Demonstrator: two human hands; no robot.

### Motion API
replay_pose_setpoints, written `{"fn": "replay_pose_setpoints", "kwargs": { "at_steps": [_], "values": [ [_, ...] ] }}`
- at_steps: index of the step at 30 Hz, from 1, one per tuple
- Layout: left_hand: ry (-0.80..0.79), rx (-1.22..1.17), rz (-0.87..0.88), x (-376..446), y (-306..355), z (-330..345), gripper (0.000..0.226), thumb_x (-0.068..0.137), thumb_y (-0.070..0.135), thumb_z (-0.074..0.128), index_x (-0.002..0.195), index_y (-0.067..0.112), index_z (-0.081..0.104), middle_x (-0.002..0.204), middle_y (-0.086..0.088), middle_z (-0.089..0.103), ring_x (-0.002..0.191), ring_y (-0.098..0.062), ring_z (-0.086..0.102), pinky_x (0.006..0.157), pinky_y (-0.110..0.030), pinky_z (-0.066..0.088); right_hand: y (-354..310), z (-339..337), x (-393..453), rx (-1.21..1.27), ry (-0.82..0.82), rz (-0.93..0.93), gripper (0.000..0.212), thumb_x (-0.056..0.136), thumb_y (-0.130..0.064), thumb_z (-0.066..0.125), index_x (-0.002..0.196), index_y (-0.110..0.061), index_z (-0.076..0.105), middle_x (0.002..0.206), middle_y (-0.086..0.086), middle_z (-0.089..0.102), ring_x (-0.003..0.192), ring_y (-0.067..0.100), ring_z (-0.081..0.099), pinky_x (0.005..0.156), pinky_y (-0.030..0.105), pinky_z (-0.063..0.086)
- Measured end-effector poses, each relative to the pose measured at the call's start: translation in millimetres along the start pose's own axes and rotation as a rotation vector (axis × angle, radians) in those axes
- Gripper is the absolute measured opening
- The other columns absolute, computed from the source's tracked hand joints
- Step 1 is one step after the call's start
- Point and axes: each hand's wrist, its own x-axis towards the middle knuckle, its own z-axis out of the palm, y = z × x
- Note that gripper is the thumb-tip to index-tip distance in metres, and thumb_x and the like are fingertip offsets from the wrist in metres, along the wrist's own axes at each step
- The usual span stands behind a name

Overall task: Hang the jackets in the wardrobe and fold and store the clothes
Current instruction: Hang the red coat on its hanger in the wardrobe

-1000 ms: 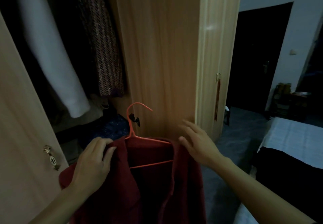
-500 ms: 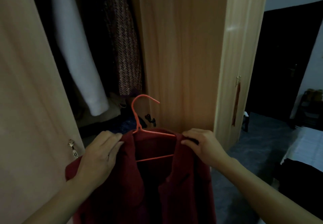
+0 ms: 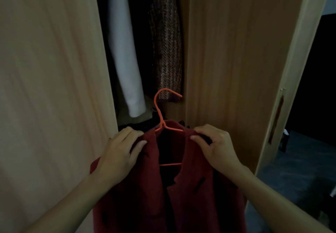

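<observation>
A dark red jacket (image 3: 192,192) hangs on an orange wire hanger (image 3: 160,109) in front of me, its hook pointing right toward the wardrobe opening (image 3: 141,50). My left hand (image 3: 120,154) grips the jacket's left shoulder. My right hand (image 3: 216,145) pinches the right collar and shoulder over the hanger's end. The jacket's front is open and its lower part runs out of view.
Inside the wardrobe hang a white garment (image 3: 125,65) and a brown knitted garment (image 3: 167,50). An open wooden door (image 3: 51,87) stands at my left and another door panel (image 3: 236,59) at my right. Dark floor (image 3: 300,174) lies to the right.
My right hand went from open beside the jacket to pinching its right shoulder. The jacket and hanger came closer to the wardrobe opening as the view shifted left.
</observation>
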Motion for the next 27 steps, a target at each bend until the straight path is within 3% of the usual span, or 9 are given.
{"fn": "replay_pose_setpoints", "kwargs": {
  "at_steps": [8, 12, 16, 21, 24, 27],
  "values": [
    [-0.065, 0.074, -0.018, -11.0, -57.8, -31.4, 0.025, 0.096, 0.035, 0.051, 0.104, 0.018, 0.067, 0.097, 0.008, 0.063, 0.089, -0.011, 0.058, 0.079, -0.028, 0.044, -10.8, 32.9, 7.4, 0.015, 0.104, 0.082, 0.010, 0.085, -0.008, 0.073, 0.091, -0.016, 0.072, 0.085, -0.012, 0.068, 0.078, 0.001, 0.064, 0.071, 0.008, 0.046],
    [-0.115, 0.111, -0.047, -17.3, -85.0, -41.6, 0.022, 0.094, 0.039, 0.050, 0.101, 0.023, 0.063, 0.097, 0.011, 0.061, 0.088, -0.012, 0.058, 0.077, -0.034, 0.047, -15.4, 47.7, 10.5, 0.023, 0.118, 0.091, 0.012, 0.084, -0.009, 0.074, 0.090, -0.019, 0.071, 0.086, -0.014, 0.068, 0.079, 0.001, 0.065, 0.071, 0.010, 0.049],
    [-0.133, 0.067, -0.060, -17.3, -103.1, -48.5, 0.028, 0.098, 0.043, 0.046, 0.101, 0.022, 0.065, 0.096, 0.011, 0.061, 0.087, -0.011, 0.055, 0.079, -0.029, 0.043, -14.4, 69.0, 10.9, 0.057, 0.099, 0.149, 0.011, 0.084, -0.009, 0.073, 0.091, -0.017, 0.073, 0.085, -0.014, 0.069, 0.078, 0.004, 0.067, 0.069, 0.017, 0.053],
    [-0.205, 0.247, 0.036, 11.8, -143.0, -39.6, 0.037, 0.102, 0.037, 0.038, 0.110, 0.015, 0.067, 0.115, 0.001, 0.064, 0.102, -0.021, 0.057, 0.091, -0.038, 0.045, -14.0, 89.9, 12.5, 0.086, 0.099, 0.191, 0.015, 0.084, -0.007, 0.073, 0.092, -0.020, 0.073, 0.085, -0.015, 0.069, 0.079, 0.005, 0.068, 0.068, 0.017, 0.054],
    [-0.282, 0.382, 0.040, 34.6, -159.5, -26.1, 0.033, 0.095, 0.029, 0.055, 0.120, 0.010, 0.065, 0.128, -0.006, 0.059, 0.116, -0.023, 0.052, 0.097, -0.037, 0.047, -9.0, 96.4, 14.4, 0.104, 0.084, 0.212, 0.015, 0.083, -0.008, 0.073, 0.091, -0.020, 0.074, 0.086, -0.015, 0.069, 0.078, 0.006, 0.068, 0.067, 0.022, 0.056],
    [-0.376, 0.533, 0.112, 60.6, -160.5, -15.8, 0.037, 0.083, 0.028, 0.070, 0.112, 0.006, 0.068, 0.127, -0.013, 0.062, 0.125, -0.030, 0.052, 0.099, -0.042, 0.048, -1.0, 100.0, 19.5, 0.138, 0.065, 0.202, 0.015, 0.083, -0.009, 0.073, 0.091, -0.021, 0.073, 0.085, -0.015, 0.069, 0.077, 0.007, 0.069, 0.065, 0.023, 0.057]
  ]
}}
